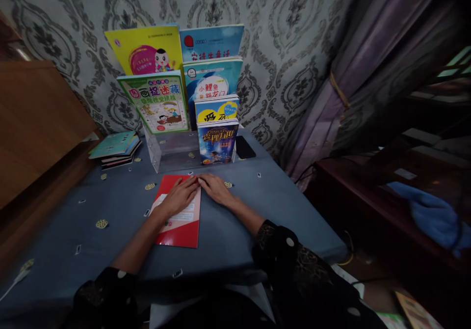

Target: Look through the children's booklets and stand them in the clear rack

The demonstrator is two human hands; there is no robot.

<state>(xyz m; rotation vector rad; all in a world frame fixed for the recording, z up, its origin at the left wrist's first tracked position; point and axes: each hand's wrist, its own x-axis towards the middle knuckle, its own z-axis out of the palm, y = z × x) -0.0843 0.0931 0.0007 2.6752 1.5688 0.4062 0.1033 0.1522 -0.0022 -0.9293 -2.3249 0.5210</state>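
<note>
A red booklet (180, 238) with a pale printed panel lies flat on the blue tablecloth in front of me. My left hand (181, 195) rests on its upper part, palm down, with the fingers stretched out. At the booklet's upper right corner, my right hand (216, 189) lies palm down with its fingertips touching the edge. Most of that hand is on the cloth. The fingertips of both hands almost meet, and neither hand grips anything that I can see.
Behind the booklet, a clear stand (172, 151) holds several upright children's books, among them a blue one (218, 145). A dark phone (245, 147) lies beside it. To the left is a stack of thin books (116, 147) near a wooden panel (40, 123). A purple curtain (331, 88) hangs at right.
</note>
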